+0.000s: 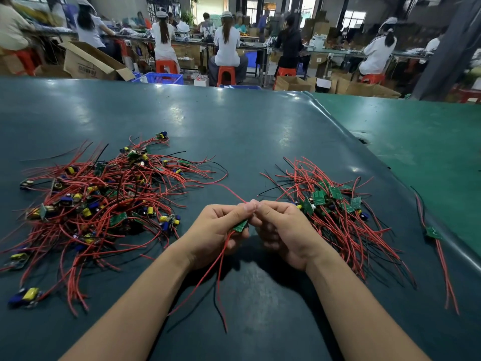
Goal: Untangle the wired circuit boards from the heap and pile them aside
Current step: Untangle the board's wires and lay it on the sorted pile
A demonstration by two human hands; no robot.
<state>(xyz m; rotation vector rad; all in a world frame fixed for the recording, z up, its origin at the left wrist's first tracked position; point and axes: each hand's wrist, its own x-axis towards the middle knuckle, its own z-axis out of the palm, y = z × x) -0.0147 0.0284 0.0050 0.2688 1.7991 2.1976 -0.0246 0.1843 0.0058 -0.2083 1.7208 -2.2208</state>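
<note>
Presently one circuit board is held in the left hand, its red wires hanging toward the body; a red lead running back to the heap is pinched at the fingertips by the right hand. To the right, a sorted pile is seen; to the left, the larger heap remains tangled. Progress is judged under half.

We are seeing a dark teal table cover looking like smooth, slightly glossy rubber or vinyl, catching the ceiling lights. The wires are wearing shiny red and black plastic coats. The small boards are showing a matt green face. Behind, brown cardboard boxes and glossy orange plastic stools are standing.
</note>
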